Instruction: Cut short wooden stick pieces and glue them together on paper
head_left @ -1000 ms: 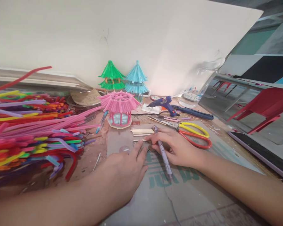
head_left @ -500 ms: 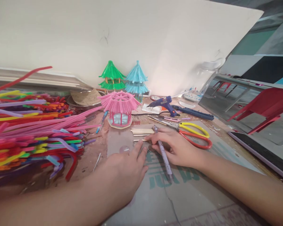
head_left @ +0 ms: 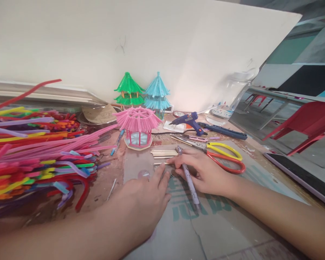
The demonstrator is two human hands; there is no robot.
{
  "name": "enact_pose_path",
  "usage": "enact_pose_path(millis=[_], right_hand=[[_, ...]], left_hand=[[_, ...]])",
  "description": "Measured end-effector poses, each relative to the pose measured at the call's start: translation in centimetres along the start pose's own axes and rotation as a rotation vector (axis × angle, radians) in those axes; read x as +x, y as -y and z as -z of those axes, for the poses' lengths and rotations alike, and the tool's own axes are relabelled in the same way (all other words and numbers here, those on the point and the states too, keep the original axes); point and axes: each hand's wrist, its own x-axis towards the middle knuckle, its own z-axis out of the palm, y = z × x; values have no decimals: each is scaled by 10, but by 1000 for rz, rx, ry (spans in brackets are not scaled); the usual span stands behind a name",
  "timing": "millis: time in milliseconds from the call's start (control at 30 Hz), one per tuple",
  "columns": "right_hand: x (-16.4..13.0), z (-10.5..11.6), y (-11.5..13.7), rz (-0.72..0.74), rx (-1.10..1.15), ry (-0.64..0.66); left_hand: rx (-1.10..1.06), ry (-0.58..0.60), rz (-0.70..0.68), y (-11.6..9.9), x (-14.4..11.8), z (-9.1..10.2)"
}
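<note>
My right hand (head_left: 203, 169) is closed round a purple patterned pen (head_left: 190, 184), tilted across the palm, its lower end pointing towards me. The right fingertips reach a thin wooden stick (head_left: 159, 163) lying nearest to me. Flat on the grey board (head_left: 176, 231), my left hand (head_left: 146, 202) has its fingers stretched out, the index fingertip at or beside that same stick. Whether it presses on the stick I cannot tell. Just beyond lie several more wooden sticks (head_left: 162, 153) in a row. A pink pavilion model (head_left: 138, 128) stands behind them, on an eight-sided base.
Colourful pipe cleaners (head_left: 38, 155) are heaped at the left. Green (head_left: 128, 86) and blue (head_left: 157, 90) tiered models stand against the white panel. At the right are scissors (head_left: 224, 155), a glue gun (head_left: 189, 121), blue-handled pliers (head_left: 223, 130), a clear jar (head_left: 227, 97) and a phone (head_left: 300, 177).
The view has shifted slightly, so everything sits a little lower. Both hands keep nearly the same pose at the stick, and the pen is still in my right hand.
</note>
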Motion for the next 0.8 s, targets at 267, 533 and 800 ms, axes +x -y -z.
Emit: enact_pose_path(millis=[267, 533, 800], right_hand=[[1, 0, 1, -2, 2, 0], [0, 0, 0, -3, 10, 8], [-2, 1, 0, -12, 2, 25]], left_hand=[[37, -52, 4, -1, -3, -3], [17, 53, 20, -2, 2, 1], [-48, 88, 6, 0, 3, 6]])
